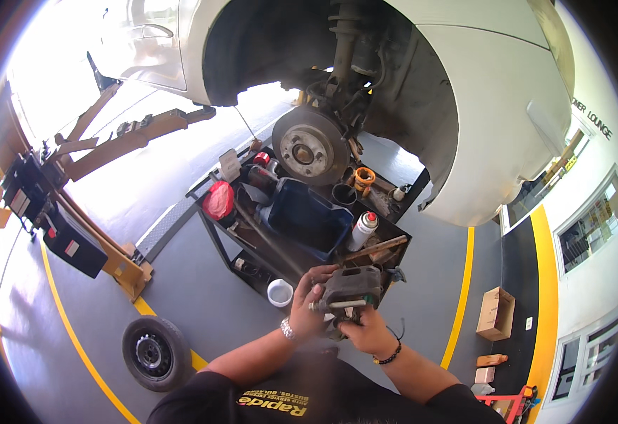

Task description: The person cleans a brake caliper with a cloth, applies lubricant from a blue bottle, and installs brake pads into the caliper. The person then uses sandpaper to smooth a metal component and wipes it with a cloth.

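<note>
Head view, fingers holding caliper, black shirt; yellow lettering

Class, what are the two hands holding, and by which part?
A caliper: the left hand has its left end, the right hand its lower side.

We see yellow lettering on the black cloth shirt, dark capital letters on the white wall, small pale labels on black box-shaped units, unreadable
</note>
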A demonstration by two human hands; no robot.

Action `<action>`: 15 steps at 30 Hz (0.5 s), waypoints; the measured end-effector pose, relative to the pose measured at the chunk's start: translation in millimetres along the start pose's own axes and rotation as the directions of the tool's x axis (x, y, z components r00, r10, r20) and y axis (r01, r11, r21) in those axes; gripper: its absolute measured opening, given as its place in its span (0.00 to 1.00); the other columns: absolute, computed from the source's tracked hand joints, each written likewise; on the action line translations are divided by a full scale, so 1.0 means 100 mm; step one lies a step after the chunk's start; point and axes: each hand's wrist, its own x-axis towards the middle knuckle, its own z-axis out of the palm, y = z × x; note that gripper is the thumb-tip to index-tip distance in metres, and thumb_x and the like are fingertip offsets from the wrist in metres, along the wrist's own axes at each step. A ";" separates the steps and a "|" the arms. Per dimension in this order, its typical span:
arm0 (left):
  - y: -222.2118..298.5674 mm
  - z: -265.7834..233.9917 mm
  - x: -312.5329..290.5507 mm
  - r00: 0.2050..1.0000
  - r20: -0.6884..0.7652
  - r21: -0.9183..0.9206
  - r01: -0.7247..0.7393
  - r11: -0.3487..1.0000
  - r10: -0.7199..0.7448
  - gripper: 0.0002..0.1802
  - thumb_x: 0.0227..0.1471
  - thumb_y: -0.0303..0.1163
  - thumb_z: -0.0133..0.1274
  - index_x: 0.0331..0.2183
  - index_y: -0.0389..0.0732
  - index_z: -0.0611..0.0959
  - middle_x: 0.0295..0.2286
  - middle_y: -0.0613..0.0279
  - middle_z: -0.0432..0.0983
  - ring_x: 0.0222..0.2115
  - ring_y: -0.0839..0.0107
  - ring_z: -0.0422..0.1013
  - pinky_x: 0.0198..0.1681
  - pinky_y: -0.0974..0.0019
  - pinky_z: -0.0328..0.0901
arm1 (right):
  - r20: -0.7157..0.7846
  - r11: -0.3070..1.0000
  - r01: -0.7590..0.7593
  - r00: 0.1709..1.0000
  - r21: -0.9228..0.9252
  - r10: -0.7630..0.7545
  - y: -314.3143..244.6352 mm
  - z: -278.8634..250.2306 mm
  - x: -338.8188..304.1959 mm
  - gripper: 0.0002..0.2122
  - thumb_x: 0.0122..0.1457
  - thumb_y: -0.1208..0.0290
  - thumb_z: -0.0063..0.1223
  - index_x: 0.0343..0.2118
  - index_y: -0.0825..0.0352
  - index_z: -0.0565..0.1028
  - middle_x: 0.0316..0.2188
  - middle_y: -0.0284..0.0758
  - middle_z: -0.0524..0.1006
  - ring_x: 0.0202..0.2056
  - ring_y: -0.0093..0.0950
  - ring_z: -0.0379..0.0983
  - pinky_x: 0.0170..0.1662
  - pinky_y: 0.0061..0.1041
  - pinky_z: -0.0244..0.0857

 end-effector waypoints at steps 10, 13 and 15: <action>0.27 -0.27 -0.04 0.990 -0.004 -0.155 -0.140 0.978 0.142 0.23 0.58 0.47 0.53 0.39 0.33 0.79 0.51 0.34 0.70 0.53 0.49 0.70 0.60 0.47 0.64 | -0.072 0.919 0.249 0.956 -0.305 -0.284 -0.24 0.43 0.00 0.28 0.50 0.77 0.60 0.58 0.66 0.71 0.52 0.47 0.74 0.51 0.42 0.75 0.54 0.37 0.70; 0.38 -0.18 -0.12 0.998 -0.060 -0.301 -0.011 0.954 -0.007 0.20 0.60 0.43 0.52 0.41 0.34 0.77 0.51 0.37 0.72 0.53 0.50 0.71 0.61 0.47 0.63 | 0.063 0.768 0.328 0.933 -0.551 -0.354 -0.33 0.32 0.04 0.25 0.50 0.75 0.59 0.55 0.65 0.74 0.51 0.49 0.75 0.50 0.46 0.75 0.53 0.40 0.70; 0.45 -0.14 -0.14 0.989 -0.088 -0.392 0.073 0.917 -0.116 0.20 0.61 0.41 0.51 0.43 0.33 0.76 0.50 0.40 0.74 0.53 0.49 0.72 0.62 0.47 0.62 | 0.113 0.703 0.188 0.982 -0.686 -0.152 -0.41 0.26 0.03 0.22 0.51 0.75 0.57 0.52 0.65 0.75 0.49 0.50 0.76 0.50 0.49 0.74 0.52 0.43 0.70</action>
